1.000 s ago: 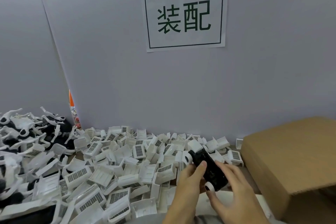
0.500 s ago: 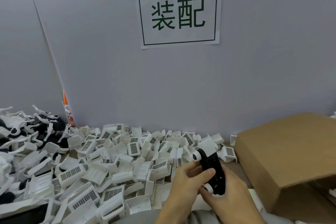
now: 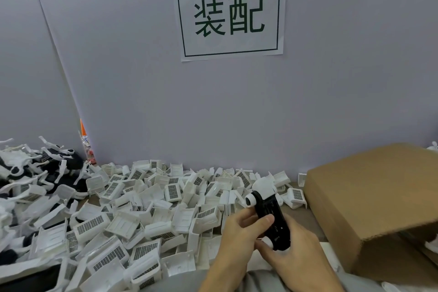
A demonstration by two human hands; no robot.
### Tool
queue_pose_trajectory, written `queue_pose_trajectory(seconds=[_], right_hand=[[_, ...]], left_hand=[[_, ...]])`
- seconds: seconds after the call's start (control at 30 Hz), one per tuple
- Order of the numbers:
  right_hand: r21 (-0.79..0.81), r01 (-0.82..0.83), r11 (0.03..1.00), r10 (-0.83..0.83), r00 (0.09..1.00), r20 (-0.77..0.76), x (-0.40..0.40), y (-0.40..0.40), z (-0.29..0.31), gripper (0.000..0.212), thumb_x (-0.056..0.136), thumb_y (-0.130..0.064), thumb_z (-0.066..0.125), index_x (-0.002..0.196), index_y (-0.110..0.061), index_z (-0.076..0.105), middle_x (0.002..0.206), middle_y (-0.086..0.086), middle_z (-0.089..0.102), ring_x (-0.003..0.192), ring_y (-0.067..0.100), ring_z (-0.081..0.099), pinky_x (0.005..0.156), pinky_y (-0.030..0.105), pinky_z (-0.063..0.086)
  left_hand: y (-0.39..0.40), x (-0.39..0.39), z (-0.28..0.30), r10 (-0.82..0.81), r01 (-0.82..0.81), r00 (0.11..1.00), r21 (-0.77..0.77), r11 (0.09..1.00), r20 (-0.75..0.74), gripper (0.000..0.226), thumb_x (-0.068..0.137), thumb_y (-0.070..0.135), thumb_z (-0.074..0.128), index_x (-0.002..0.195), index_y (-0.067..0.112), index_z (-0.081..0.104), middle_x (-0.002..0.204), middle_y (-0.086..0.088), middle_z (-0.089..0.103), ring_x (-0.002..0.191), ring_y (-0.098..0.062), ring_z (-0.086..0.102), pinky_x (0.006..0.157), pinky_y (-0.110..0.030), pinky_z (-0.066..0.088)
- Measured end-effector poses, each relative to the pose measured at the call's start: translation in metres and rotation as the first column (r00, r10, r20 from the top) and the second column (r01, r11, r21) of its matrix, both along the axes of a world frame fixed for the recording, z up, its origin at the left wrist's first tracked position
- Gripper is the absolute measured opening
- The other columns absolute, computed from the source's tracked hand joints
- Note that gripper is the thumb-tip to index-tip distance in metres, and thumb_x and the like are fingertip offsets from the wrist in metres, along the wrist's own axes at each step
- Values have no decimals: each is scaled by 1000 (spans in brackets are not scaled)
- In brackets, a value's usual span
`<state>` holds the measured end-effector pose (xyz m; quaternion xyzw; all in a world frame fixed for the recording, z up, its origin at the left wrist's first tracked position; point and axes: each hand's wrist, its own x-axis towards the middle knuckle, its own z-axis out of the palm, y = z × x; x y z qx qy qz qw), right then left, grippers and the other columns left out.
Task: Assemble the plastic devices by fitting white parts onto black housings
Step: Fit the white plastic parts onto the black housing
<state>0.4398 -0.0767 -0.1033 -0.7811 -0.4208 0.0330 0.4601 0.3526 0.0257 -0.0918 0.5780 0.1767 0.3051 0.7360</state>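
Both hands met over the near edge of the bench, right of centre. My left hand (image 3: 239, 230) was curled round the black housing (image 3: 272, 223), thumb laid across its face. My right hand (image 3: 291, 258) cupped the lower end from beneath, fingers bent round it. The housing stood tilted, top end leaning away toward the back wall. A white part (image 3: 262, 188) sat on that top end, with a small round white piece poking out at its left side. Could not tell whether it was fully seated.

Handling, as I judged it: light, rigid moulded plastic, smooth enough to slip under a loose pinch. The white part looked thin-walled, so its tabs may snap if forced crooked. Best hold seemed the long flat sides of the housing, leaving the top end free, and pressing the white part squarely on its broad back.

Loose white parts (image 3: 147, 208) lay heaped across the bench from the middle to the back edge, many showing dark grilles. A pile of mixed black-and-white pieces (image 3: 30, 173) filled the left edge. A cardboard box (image 3: 374, 204) sat at the right edge. A paper sign (image 3: 231, 13) hung on the wall behind.
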Motion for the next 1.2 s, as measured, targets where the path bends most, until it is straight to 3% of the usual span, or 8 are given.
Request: queue_pose_trajectory(seconds=[0.2,0.3,0.47,0.67,0.93,1.07,1.13,1.2], right_hand=[[-44,3,999,-4,1000,-27,0,1,0,55,55,-68,72,103,-50,51,93,-18,69,89,-3,64,76,17,51],[-68,11,998,-12,1000,-25,0,1,1,54,62,-64,75,107,-47,50,94,-17,68,90,-3,62,71,15,48],[-94,50,994,-54,997,-46,-1,-1,4,55,61,-65,76,103,-43,50,90,-18,66,85,-6,59,63,10,44],[-91,94,991,-97,995,-24,0,-2,6,58,59,-62,80,104,-37,54,82,-20,64,77,-9,57,61,4,43],[-46,83,995,-85,996,-37,2,-4,5,54,59,-57,81,103,-34,60,78,-16,67,78,-6,61,61,7,44],[10,6,1000,-5,994,-113,1,-1,3,60,61,-57,77,112,-47,50,94,-20,68,90,-10,62,71,9,45],[30,-16,999,19,992,-125,2,1,-1,77,63,-56,78,130,-46,42,115,-23,62,113,-2,59,86,18,45],[68,-5,998,14,992,-129,2,2,-4,95,71,-45,83,149,-35,31,134,-19,50,132,7,48,103,30,43]], left_hand=[[-1,1,1,32,-32,999,6,999,-29,20,88,5,72,107,10,77,102,-12,77,101,-28,73,87,-42,54],[-1,1,1,31,-31,999,0,1000,-27,21,87,4,72,107,9,77,102,-11,78,101,-27,73,83,-36,55],[-1,0,2,27,-27,1000,-4,1000,-15,21,88,3,71,107,9,77,102,-10,78,101,-26,73,96,-41,55],[-1,0,1,-1,1,1000,7,1000,-20,22,88,7,72,109,12,76,104,-9,78,101,-25,74,82,-34,56],[-2,0,1,8,-8,1000,135,991,2,22,91,5,70,111,13,76,104,-7,78,102,-21,73,92,-39,57],[-4,3,0,159,-153,987,304,940,7,29,87,-4,71,95,24,77,92,4,79,90,-9,74,80,-18,54],[-3,5,-1,197,-191,980,333,923,15,39,86,-9,68,93,28,76,89,6,79,87,-7,74,77,-19,56],[-1,7,-4,225,-215,974,351,911,14,44,85,-13,65,95,28,76,90,2,79,89,-13,74,82,-30,60]])
